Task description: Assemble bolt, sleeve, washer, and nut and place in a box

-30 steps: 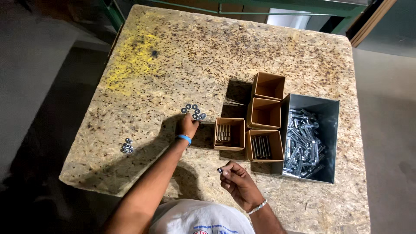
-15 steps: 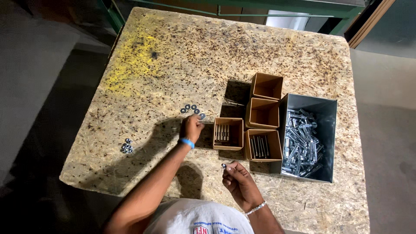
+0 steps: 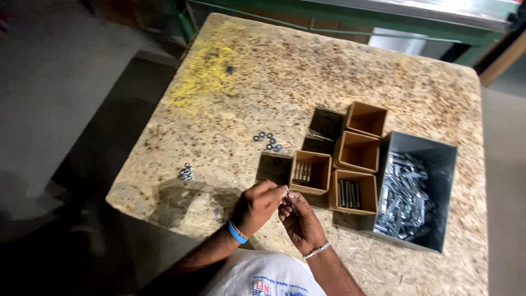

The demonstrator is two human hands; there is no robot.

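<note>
Near the left edge of the surface (image 3: 230, 98), a cluster of nuts (image 3: 186, 174) is lying; washers (image 3: 267, 141) are lying farther in. At the near edge, the left hand (image 3: 257, 205) is pinching a small part onto a slim bolt (image 3: 290, 201), which the right hand (image 3: 300, 222) is gripping upright, likely for alignment. Cardboard boxes (image 3: 309, 172) and a grey bin of bolts (image 3: 411, 192) are standing rightward.

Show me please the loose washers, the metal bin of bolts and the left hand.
loose washers (image 3: 268, 140): head view, middle of the small cluster on the table.
metal bin of bolts (image 3: 419, 147): head view, its far inner wall.
left hand (image 3: 257, 204): head view, back of the hand.
</note>
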